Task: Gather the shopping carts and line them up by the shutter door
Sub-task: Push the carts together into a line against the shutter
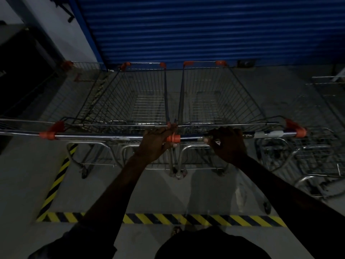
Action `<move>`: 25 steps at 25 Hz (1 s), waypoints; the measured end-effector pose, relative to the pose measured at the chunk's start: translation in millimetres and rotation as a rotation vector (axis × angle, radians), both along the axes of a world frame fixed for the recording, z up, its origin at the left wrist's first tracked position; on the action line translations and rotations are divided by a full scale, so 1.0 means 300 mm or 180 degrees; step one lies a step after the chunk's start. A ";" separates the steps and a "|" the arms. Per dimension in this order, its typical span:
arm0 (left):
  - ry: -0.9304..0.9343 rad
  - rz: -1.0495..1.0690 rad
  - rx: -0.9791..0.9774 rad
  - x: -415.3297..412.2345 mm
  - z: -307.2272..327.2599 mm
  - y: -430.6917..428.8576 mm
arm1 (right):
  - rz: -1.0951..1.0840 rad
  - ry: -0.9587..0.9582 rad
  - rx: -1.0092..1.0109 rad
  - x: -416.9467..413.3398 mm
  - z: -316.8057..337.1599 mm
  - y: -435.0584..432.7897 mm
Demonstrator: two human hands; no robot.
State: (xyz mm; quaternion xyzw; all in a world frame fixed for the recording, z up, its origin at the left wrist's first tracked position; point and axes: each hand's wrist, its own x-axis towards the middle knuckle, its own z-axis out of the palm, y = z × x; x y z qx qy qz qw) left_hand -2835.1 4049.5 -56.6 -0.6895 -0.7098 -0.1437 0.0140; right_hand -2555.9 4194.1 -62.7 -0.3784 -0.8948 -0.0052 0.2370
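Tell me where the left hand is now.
Head view, centre: the left hand grips where the two cart handles meet, by an orange cap, just left of the right hand.

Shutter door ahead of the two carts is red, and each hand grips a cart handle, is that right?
Not quite. The head view shows the shutter door is blue, not red. The rest holds: the left hand grips the left cart handle and the right hand grips the right cart handle.
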 end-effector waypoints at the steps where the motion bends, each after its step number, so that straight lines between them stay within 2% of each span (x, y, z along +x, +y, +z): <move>1: 0.0011 0.0000 -0.0013 -0.001 -0.002 0.000 | 0.0003 -0.0038 0.0013 0.001 -0.001 0.001; 15: 0.0071 -0.0027 -0.0064 -0.009 -0.002 -0.001 | -0.0070 -0.0233 -0.0200 0.003 -0.009 -0.002; 22: -0.0159 0.0136 -0.0221 0.009 0.017 0.016 | 0.0253 -0.0489 -0.0349 0.040 -0.015 0.002; 25: 0.0207 0.0149 0.0045 0.055 0.049 0.030 | 0.0210 -0.0434 -0.0446 0.079 -0.007 -0.004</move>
